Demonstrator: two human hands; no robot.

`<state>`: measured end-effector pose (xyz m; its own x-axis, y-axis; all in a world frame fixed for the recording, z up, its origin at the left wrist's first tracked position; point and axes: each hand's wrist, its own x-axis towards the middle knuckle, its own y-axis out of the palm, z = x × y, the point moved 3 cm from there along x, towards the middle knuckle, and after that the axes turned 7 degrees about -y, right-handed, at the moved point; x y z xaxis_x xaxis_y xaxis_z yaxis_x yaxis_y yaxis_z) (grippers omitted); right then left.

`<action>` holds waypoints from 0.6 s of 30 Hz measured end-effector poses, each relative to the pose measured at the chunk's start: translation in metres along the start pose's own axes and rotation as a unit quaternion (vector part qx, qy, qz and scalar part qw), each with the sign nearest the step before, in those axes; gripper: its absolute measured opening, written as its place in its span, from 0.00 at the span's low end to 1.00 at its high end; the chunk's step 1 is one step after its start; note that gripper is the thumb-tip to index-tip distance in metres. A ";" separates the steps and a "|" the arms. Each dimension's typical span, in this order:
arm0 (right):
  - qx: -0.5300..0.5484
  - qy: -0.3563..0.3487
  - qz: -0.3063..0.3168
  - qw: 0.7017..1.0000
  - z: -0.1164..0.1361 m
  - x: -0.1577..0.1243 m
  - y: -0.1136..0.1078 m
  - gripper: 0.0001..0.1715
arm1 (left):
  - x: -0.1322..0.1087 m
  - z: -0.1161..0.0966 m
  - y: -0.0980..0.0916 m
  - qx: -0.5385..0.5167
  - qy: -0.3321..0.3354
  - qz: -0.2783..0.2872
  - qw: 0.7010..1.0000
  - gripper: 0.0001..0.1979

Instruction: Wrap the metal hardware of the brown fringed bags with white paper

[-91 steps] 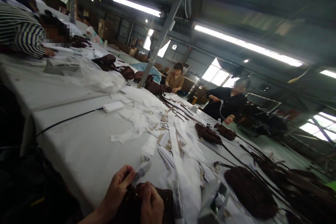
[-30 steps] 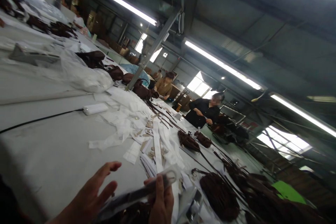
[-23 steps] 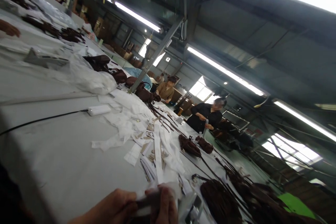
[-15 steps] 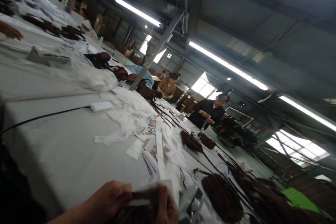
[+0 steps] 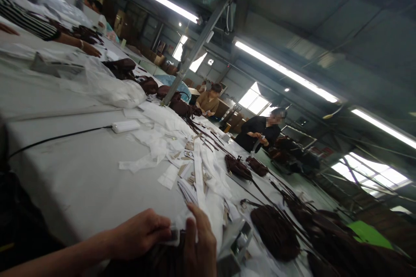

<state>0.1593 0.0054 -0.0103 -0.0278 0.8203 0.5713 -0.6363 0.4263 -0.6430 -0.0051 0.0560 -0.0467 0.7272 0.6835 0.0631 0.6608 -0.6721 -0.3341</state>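
My left hand [image 5: 141,234] is at the bottom of the view with its fingers pinched on a small white and clear wrapped piece [image 5: 177,233]. My right hand [image 5: 199,246] is right beside it, fingers curled on the same piece, thumb up. Under both hands lies a dark brown item [image 5: 156,259], partly hidden by them. Both hands hover over the near edge of a long white-covered table [image 5: 81,181].
White paper strips [image 5: 198,177] and scraps litter the table's middle. Dark brown bags and straps [image 5: 274,233] lie to the right. A white box on a black cable [image 5: 125,126] lies left. A metal tool [image 5: 234,242] sits right of my hands. Other people work further along.
Three seconds ago both hands gripped the brown item. One second ago my left hand was spread open while the right held a long clear-wrapped piece. Now both pinch it close together.
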 end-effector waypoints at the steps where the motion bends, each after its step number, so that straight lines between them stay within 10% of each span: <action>1: 0.011 0.004 0.045 0.999 0.000 -0.003 0.013 0.21 | 0.001 -0.005 -0.001 -0.013 0.005 0.000 1.000 0.18; 10: 0.081 0.205 0.063 0.973 -0.017 -0.003 0.055 0.33 | 0.006 0.014 -0.018 -0.106 -0.045 0.014 0.993 0.15; 18: 0.174 0.332 -0.199 0.905 -0.037 0.015 0.043 0.26 | 0.006 0.041 -0.025 -0.128 -0.081 0.068 0.986 0.17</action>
<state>0.1600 0.0496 -0.0482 0.6538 0.7254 0.2154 -0.7014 0.6877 -0.1872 -0.0250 0.0891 -0.0765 0.7872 0.6041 -0.1236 0.5991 -0.7968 -0.0790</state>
